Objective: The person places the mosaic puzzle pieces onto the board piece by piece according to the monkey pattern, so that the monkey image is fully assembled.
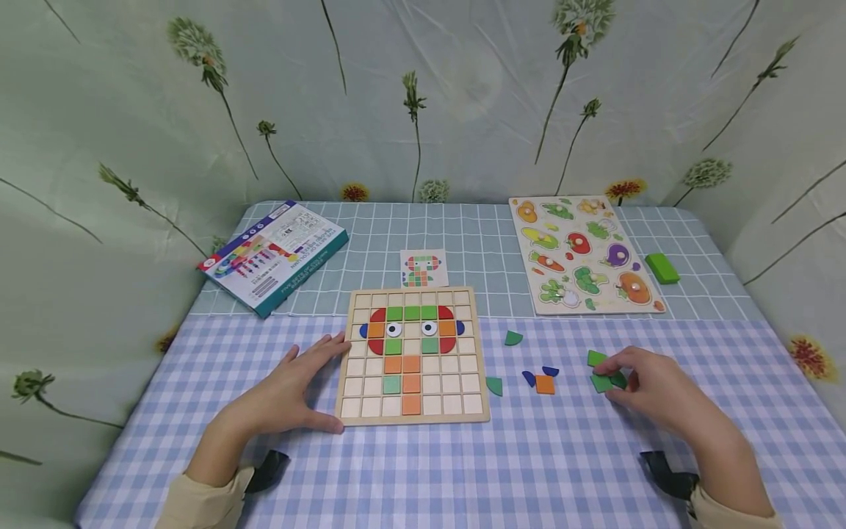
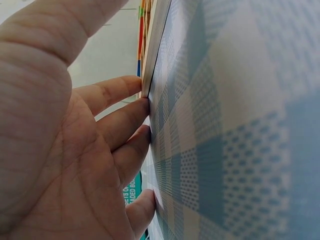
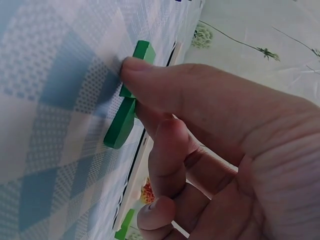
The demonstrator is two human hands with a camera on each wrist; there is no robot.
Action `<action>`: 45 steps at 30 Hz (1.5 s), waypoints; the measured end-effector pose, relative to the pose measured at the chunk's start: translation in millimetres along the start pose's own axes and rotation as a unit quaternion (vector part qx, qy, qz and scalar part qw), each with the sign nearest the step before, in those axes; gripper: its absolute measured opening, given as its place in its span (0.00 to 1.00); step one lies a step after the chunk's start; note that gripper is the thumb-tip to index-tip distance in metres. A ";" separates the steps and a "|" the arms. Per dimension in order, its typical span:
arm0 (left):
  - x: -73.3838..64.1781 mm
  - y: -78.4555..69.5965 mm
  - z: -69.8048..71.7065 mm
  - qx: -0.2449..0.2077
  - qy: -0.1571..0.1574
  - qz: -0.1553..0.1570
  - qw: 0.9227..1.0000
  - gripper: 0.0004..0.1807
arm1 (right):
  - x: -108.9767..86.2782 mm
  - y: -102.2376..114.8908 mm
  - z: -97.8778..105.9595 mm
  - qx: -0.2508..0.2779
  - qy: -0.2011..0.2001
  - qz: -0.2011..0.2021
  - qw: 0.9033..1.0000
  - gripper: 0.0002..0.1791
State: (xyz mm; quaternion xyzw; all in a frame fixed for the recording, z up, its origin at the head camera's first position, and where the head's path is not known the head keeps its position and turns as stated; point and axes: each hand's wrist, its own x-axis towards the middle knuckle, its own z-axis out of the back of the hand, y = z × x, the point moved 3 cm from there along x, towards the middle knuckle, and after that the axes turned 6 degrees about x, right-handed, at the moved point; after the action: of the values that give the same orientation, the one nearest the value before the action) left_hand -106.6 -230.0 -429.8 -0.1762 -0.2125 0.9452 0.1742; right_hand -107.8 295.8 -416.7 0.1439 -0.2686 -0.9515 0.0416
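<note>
A wooden grid board (image 1: 456,404) lies on the checked cloth, with coloured squares, red quarter circles, blue pieces and two eye discs forming a figure. My left hand (image 1: 284,393) rests at the board's left edge, thumb and fingers spread and touching the frame. Over a small cluster of green pieces on the right, my right hand (image 1: 657,386) pinches a green piece (image 1: 601,383) between thumb and index finger. A lighter green square (image 1: 596,358) and a dark green quarter circle (image 1: 618,380) lie beside it. In the right wrist view the thumb partly covers a green piece (image 3: 145,50).
Between board and right hand lie green quarter circles (image 1: 513,338), an orange square (image 1: 545,384) and small blue pieces (image 1: 551,372). Behind the board is a pattern card (image 1: 432,275). A box (image 1: 277,253) lies back left, a vegetable puzzle (image 1: 562,220) and green block (image 1: 662,268) back right.
</note>
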 end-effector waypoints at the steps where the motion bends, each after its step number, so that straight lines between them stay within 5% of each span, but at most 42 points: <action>1: 0.1 -0.1 0.0 -0.001 0.000 0.000 1.000 0.68 | 0.5 0.1 -0.2 -0.001 0.000 0.000 1.000 0.16; 16: 1.5 -0.2 0.4 -0.006 0.008 -0.003 1.000 0.68 | 8.1 0.8 -4.3 -0.010 0.020 -0.012 1.000 0.16; 26: 0.9 1.5 -1.2 -0.019 -0.005 -0.011 1.000 0.67 | 4.3 2.1 -8.1 -0.002 0.018 0.017 1.000 0.15; 39: 6.5 -0.7 9.4 0.003 -0.095 -0.023 0.995 0.46 | 3.5 16.4 -9.9 0.005 0.002 0.053 0.999 0.15; 45: 11.8 1.8 8.1 -0.008 -0.097 -0.015 0.995 0.44 | 6.0 31.1 -12.0 0.015 0.010 0.069 0.997 0.15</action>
State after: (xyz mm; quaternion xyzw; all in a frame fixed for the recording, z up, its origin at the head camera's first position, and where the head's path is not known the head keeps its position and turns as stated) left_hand -120.7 -229.5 -426.8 -0.0822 -0.2387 0.9533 0.1660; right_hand -109.9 262.4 -411.7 0.1355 -0.2917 -0.9407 0.1077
